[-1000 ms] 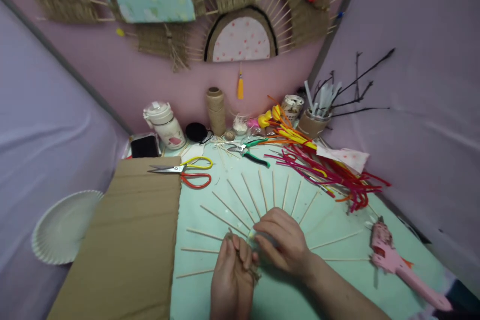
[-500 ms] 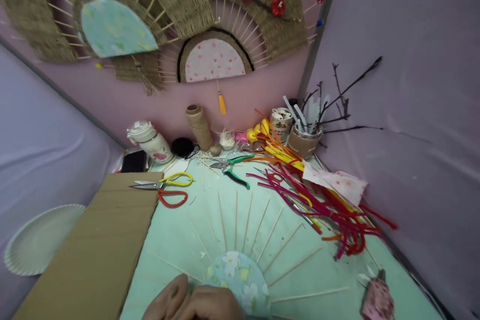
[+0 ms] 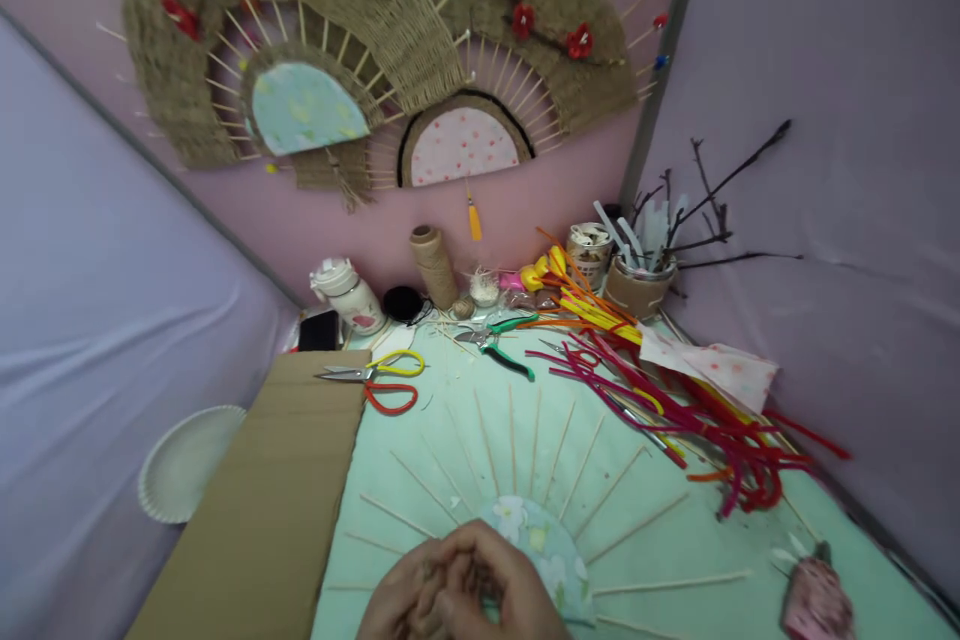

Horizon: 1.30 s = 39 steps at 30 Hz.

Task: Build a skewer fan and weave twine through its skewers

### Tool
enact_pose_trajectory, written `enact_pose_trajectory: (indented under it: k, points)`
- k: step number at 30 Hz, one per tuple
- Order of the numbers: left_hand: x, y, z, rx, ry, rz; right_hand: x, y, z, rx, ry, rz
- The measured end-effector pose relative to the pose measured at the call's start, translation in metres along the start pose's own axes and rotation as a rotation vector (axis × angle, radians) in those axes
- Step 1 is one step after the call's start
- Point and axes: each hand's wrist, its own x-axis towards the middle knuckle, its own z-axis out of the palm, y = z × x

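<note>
Left hand [image 3: 397,598] and right hand [image 3: 501,580] are drawn together, fingers curled inward; whether they pinch anything cannot be told. They hide the lower left part of a floral half-disc [image 3: 551,555], which lies on the mint-green surface [image 3: 450,410], thin sticks [image 3: 672,583] fanning out around it. Leftward, the lowest visible stick tip ends just beside the right edge of the cardboard [image 3: 247,500], so room is tight; more bare surface shows between the upper left tips and the scissors [image 3: 369,376]. Top tips come near the green-handled cutters [image 3: 487,336], right-hand ones near red pipe cleaners [image 3: 716,432] and a pink glue gun [image 3: 817,600]. Farther back, a white bottle [image 3: 356,305] bears a reddish print; a can [image 3: 589,255] has markings too small to read.
</note>
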Motion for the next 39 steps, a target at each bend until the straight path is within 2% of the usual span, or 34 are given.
enact_pose_trajectory:
  k: [3, 5, 10, 15, 19, 25, 29, 31, 36, 39]
  points:
    - [-0.001, -0.001, 0.007, 0.014, -0.156, -0.036, -0.004, -0.009, -0.003, -0.178, 0.003, -0.090]
    - [-0.001, -0.003, 0.009, 0.035, -0.211, -0.059, -0.006, -0.014, -0.004, -0.291, 0.009, -0.130]
    - [-0.001, -0.005, 0.017, 0.072, -0.120, -0.019, -0.007, -0.021, -0.004, -0.478, 0.063, -0.235]
    - [-0.005, -0.007, 0.032, 0.162, -0.203, 0.184, 0.001, -0.016, -0.006, -0.438, 0.149, -0.254]
    - [-0.005, -0.012, 0.036, 0.238, -0.200, 0.289, 0.005, -0.012, -0.006, -0.345, 0.183, -0.273]
    - [-0.014, -0.009, 0.039, 0.212, -0.191, 0.286, -0.003, -0.023, -0.003, -0.287, 0.133, -0.271]
    - [-0.024, 0.003, 0.051, 0.260, -0.193, 0.247, -0.005, -0.044, -0.001, -0.275, 0.134, -0.246]
    - [-0.025, 0.012, 0.058, 0.255, -0.213, 0.274, 0.001, -0.056, -0.001, -0.277, 0.147, -0.246]
    - [-0.012, 0.031, 0.067, 0.299, -0.270, 0.315, 0.022, -0.074, -0.004, -0.330, 0.186, -0.243]
    - [0.001, 0.035, 0.063, 0.319, -0.235, 0.324, 0.035, -0.077, -0.005, -0.371, 0.135, -0.222]
